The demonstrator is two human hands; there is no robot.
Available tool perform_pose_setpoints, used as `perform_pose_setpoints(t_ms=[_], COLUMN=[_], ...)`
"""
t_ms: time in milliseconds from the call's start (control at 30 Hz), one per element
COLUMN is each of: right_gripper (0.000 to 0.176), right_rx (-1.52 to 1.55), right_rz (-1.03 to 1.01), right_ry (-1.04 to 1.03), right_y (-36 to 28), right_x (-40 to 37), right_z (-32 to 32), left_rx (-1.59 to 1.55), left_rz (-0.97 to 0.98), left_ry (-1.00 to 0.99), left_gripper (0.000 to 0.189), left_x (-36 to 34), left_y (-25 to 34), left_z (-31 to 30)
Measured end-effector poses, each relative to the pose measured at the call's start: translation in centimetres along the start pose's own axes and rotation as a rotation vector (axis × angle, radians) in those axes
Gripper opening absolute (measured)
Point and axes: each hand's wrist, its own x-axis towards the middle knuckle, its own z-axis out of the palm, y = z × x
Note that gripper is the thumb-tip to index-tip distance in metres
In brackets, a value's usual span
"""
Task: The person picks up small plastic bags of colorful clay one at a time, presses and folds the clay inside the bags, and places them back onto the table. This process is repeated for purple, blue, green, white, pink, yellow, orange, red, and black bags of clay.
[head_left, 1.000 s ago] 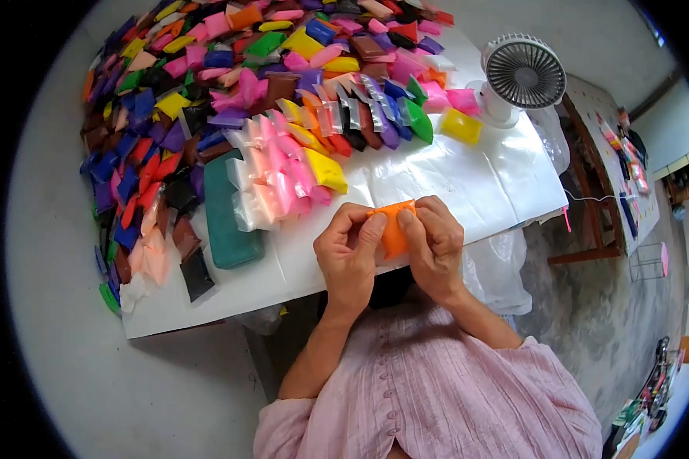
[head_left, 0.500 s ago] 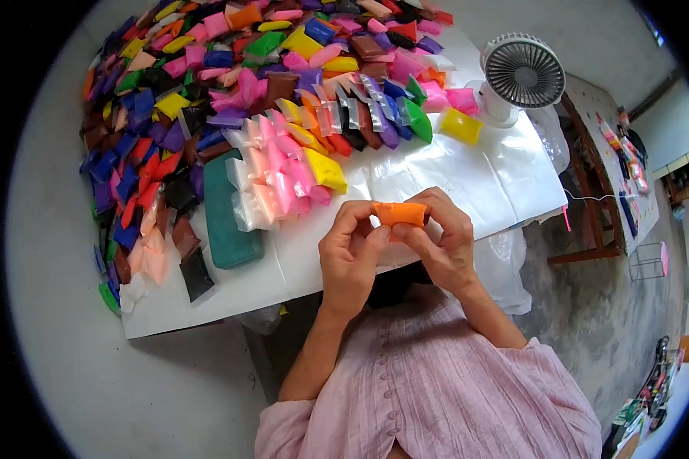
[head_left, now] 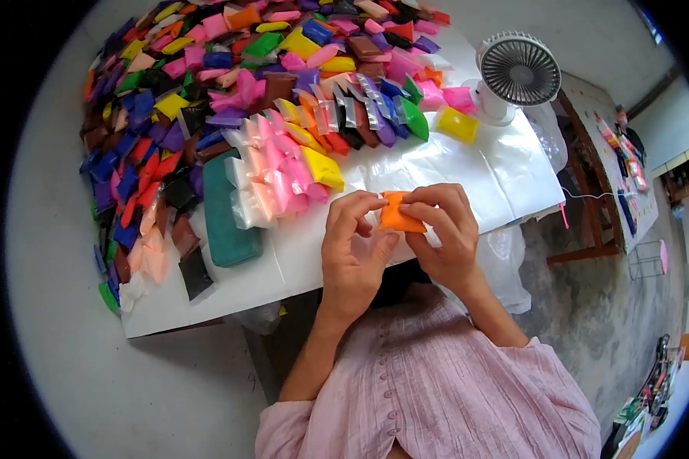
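Note:
An orange packet [head_left: 400,213] is held up between my two hands, above the front edge of the white table. My right hand [head_left: 445,233] has its fingers and thumb closed on the packet's right side. The fingertips of my left hand [head_left: 354,249] touch the packet's upper left corner, while the left thumb points up just below it. Left of my hands, rows of pink and peach packets [head_left: 282,177] lie beside a yellow packet [head_left: 323,168]. Behind them is a row of overlapping packets in several colours.
A large heap of coloured packets [head_left: 161,107] covers the table's back and left. A dark green case [head_left: 230,210] lies left of the pink rows. A white fan [head_left: 519,73] stands at the right, near a single yellow packet [head_left: 458,125] on the white table [head_left: 490,183].
The orange packet has turned from lying sideways to a more upright, flat-on view. My left thumb has come off it, and the fingers of both hands have shifted to its upper part.

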Motion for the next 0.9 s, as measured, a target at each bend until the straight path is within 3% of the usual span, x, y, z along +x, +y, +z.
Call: perform_pose_setpoints(t_ms=[133,233,367,567,900], right_gripper=[0.042,0.043,0.044,0.033,0.021], right_rx=[-0.029,0.052,0.018,-0.280,-0.283], right_rz=[-0.019,0.045,0.144,0.041,-0.044], right_ry=[-0.116,-0.212,-0.203,-0.261,-0.244], right_y=[0.6,0.6,-0.1,0.3,0.5], right_x=[-1.6,-1.9,-2.3,-3.0,-2.7], right_z=[0.1,-1.3,-2.5,-2.5,-2.1], left_rx=[0.415,0.504,0.492,0.636,0.642], left_rz=[0.112,0.153,0.081,0.153,0.280], left_ry=[-0.131,-0.195,-0.168,-0.157,-0.167], left_gripper=[0.036,0.040,0.039,0.030,0.019], left_x=[-0.6,-0.7,-1.1,-1.6,-1.5], left_y=[-1.0,-0.3,0.6,-0.1,-0.6], left_z=[-0.5,-0.8,-1.3,-1.0,-0.5])
